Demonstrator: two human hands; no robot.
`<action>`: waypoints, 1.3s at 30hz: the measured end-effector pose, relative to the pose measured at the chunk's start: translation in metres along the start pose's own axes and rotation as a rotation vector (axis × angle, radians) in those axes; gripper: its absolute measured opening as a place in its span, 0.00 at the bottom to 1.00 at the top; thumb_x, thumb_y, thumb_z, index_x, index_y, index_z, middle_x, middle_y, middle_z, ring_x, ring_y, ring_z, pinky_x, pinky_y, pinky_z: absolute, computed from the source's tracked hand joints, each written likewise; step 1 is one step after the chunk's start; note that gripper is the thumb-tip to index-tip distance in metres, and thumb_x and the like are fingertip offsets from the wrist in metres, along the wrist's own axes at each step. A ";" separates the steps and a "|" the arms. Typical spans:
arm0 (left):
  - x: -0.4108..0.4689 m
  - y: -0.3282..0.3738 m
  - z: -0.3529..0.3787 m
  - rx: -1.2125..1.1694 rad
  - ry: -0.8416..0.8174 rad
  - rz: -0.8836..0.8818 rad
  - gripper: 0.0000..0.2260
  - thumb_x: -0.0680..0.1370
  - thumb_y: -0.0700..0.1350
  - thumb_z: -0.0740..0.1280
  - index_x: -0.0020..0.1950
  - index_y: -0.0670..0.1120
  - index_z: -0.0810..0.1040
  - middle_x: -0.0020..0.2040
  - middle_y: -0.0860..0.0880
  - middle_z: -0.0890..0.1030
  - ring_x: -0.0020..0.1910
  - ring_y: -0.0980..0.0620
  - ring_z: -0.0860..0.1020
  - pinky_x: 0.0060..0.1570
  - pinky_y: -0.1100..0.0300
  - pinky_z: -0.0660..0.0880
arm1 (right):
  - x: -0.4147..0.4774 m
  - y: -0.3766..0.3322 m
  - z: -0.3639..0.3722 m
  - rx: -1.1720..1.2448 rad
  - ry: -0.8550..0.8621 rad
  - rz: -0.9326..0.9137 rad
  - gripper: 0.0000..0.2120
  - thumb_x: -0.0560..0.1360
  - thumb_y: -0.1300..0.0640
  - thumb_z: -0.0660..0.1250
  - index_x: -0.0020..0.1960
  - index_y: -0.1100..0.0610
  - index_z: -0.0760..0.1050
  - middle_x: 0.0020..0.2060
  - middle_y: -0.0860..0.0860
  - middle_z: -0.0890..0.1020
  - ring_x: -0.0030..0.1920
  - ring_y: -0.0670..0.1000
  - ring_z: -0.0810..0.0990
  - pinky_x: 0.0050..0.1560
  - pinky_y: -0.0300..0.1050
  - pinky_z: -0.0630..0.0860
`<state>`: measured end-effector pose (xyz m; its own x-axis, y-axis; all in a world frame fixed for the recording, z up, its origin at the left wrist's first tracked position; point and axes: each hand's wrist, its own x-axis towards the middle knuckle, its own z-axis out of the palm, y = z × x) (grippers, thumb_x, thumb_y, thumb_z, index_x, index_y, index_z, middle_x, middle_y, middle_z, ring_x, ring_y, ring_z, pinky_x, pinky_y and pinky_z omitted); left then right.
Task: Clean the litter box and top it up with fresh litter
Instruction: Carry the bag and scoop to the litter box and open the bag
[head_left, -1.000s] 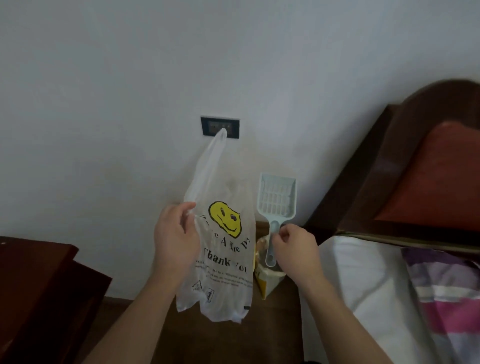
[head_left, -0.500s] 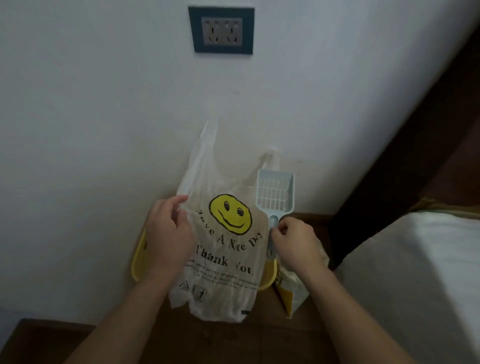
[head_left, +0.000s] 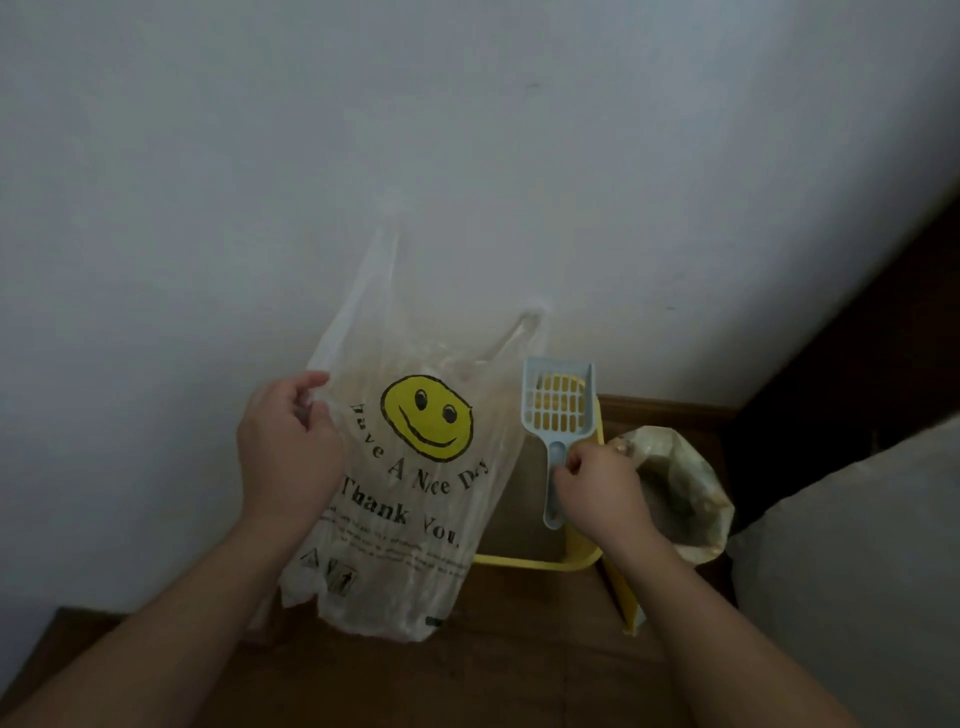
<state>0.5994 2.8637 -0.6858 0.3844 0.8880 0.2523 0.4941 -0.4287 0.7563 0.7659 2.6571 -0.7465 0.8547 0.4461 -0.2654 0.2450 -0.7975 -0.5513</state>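
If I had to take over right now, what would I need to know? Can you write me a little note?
Left hand: gripping the left edge of the smiley plastic bag, which hangs in front of the wall.
Right hand: holding the pale blue litter scoop by its handle, scoop end up and empty.
The yellow litter box sits on the floor against the wall, partly hidden behind the bag. An open bag of litter stands to its right.
Done: tools picked up.
Left: it looks like no scooping has started. Scoop the waste into the smiley bag, then pour in fresh litter.
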 end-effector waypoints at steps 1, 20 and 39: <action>-0.001 -0.004 0.000 0.008 0.005 0.005 0.13 0.78 0.36 0.62 0.58 0.47 0.79 0.48 0.48 0.76 0.46 0.47 0.78 0.50 0.52 0.76 | 0.004 0.001 0.006 0.002 -0.002 0.006 0.13 0.80 0.51 0.62 0.37 0.53 0.73 0.32 0.49 0.79 0.35 0.50 0.79 0.41 0.51 0.81; -0.032 -0.064 0.059 -0.045 -0.002 -0.121 0.13 0.78 0.36 0.63 0.55 0.52 0.78 0.46 0.50 0.74 0.42 0.55 0.73 0.44 0.65 0.67 | 0.071 0.050 0.108 0.044 -0.203 0.242 0.04 0.77 0.59 0.66 0.43 0.54 0.78 0.41 0.50 0.83 0.41 0.49 0.83 0.44 0.49 0.83; -0.051 -0.041 0.043 -0.126 -0.042 -0.072 0.12 0.79 0.38 0.63 0.56 0.53 0.78 0.50 0.46 0.79 0.46 0.49 0.77 0.47 0.58 0.73 | 0.034 0.042 0.069 0.129 -0.029 -0.002 0.08 0.80 0.49 0.63 0.47 0.51 0.77 0.40 0.45 0.81 0.40 0.44 0.79 0.37 0.41 0.74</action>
<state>0.5930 2.8292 -0.7560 0.3850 0.9068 0.1717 0.4208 -0.3380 0.8418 0.7740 2.6671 -0.8329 0.8404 0.4602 -0.2861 0.1840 -0.7390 -0.6481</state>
